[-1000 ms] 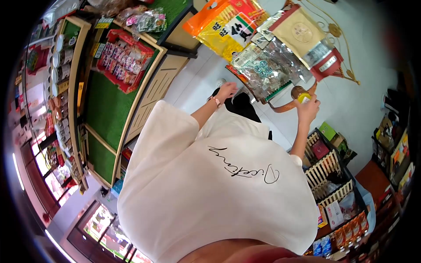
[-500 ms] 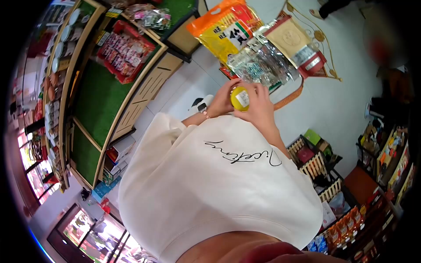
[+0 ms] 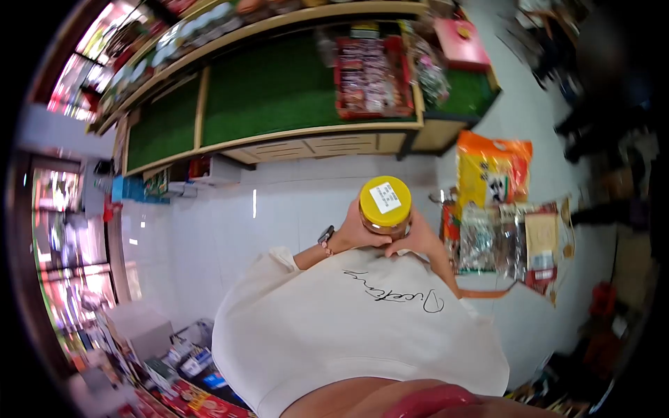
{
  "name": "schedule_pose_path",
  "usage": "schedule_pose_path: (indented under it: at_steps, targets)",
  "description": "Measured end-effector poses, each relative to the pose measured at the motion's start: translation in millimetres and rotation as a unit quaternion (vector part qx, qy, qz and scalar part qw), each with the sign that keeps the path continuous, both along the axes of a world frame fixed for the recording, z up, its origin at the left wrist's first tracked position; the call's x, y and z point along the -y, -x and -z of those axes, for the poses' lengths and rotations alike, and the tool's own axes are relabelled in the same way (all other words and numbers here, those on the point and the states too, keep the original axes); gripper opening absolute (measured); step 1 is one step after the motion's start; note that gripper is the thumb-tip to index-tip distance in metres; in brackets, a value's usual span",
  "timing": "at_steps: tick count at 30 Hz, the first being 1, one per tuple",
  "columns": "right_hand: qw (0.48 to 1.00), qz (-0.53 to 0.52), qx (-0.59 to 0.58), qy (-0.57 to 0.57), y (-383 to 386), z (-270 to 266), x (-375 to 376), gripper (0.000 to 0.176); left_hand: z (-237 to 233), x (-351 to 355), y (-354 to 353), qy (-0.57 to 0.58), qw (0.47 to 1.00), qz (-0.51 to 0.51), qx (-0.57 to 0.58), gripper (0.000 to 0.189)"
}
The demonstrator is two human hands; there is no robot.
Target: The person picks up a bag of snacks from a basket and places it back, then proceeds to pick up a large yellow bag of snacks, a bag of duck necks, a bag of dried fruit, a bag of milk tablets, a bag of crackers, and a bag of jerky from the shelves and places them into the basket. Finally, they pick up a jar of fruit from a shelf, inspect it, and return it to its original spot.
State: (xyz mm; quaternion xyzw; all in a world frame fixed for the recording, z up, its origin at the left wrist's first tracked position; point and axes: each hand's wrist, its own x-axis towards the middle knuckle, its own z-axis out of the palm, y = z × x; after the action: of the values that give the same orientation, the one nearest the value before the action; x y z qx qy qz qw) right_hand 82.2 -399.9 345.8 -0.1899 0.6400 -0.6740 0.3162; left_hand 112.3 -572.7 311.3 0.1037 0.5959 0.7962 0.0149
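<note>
I hold a jar (image 3: 385,207) with a yellow lid and a white sticker upright in front of my chest, both hands around its amber body. My left hand (image 3: 353,233), with a watch on the wrist, grips the jar's left side. My right hand (image 3: 419,240) cups its right side and bottom. Below the jar my white shirt with black script fills the lower view.
An orange-handled basket (image 3: 488,292) on the white tiled floor at the right holds an orange-yellow bag (image 3: 492,172) and foil packs (image 3: 484,237). A wooden display stand with green turf (image 3: 272,90) carries a red tray of snacks (image 3: 371,76). Shelves of goods line the left and bottom edges.
My view has swung round to the left. The jar has come up closer to my face, lid toward me, still in both hands; a second ago only my right hand held it by the basket.
</note>
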Motion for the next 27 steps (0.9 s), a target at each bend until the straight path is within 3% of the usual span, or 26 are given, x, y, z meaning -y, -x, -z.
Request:
schedule_pose_path:
  at_steps: [1,4,5,11,14,18,21,25,27]
  targets:
    - [0.998,-0.021,0.042,0.053,-2.2,13.7,29.2,0.109,-3.6,22.3,-6.5,-0.005,1.0,-0.016,0.012,0.096]
    - [0.992,-0.114,0.051,0.03,1.4,26.0,97.1,0.104,-8.5,88.6,-21.0,0.042,0.998,-0.056,-0.004,0.092]
    - [0.987,-0.149,0.058,0.027,3.8,25.2,114.6,0.095,-10.0,102.3,-25.8,0.063,0.993,-0.094,-0.019,0.091]
    - [0.961,-0.26,0.057,0.076,6.1,6.5,242.0,0.084,-20.4,193.8,-63.3,0.085,0.941,-0.327,-0.033,0.086]
    - [0.943,-0.324,0.011,0.073,20.5,14.9,296.1,0.084,-12.6,234.4,-69.4,0.105,0.921,-0.376,-0.02,0.082]
    - [0.912,-0.401,0.065,0.065,46.5,42.8,361.0,0.089,-33.7,288.4,-61.9,0.131,0.911,-0.392,0.017,0.078]
    - [0.898,-0.424,0.073,0.091,63.3,47.6,410.9,0.081,-38.1,323.0,-52.9,0.119,0.887,-0.445,0.025,0.077]
    - [0.844,-0.528,0.07,0.057,87.0,38.1,498.9,0.127,-16.9,371.6,-36.8,0.005,0.839,-0.544,-0.011,0.078]
    - [0.833,-0.544,0.037,0.095,94.3,10.9,546.9,0.122,-7.1,403.5,-31.0,-0.058,0.809,-0.584,-0.015,0.08]
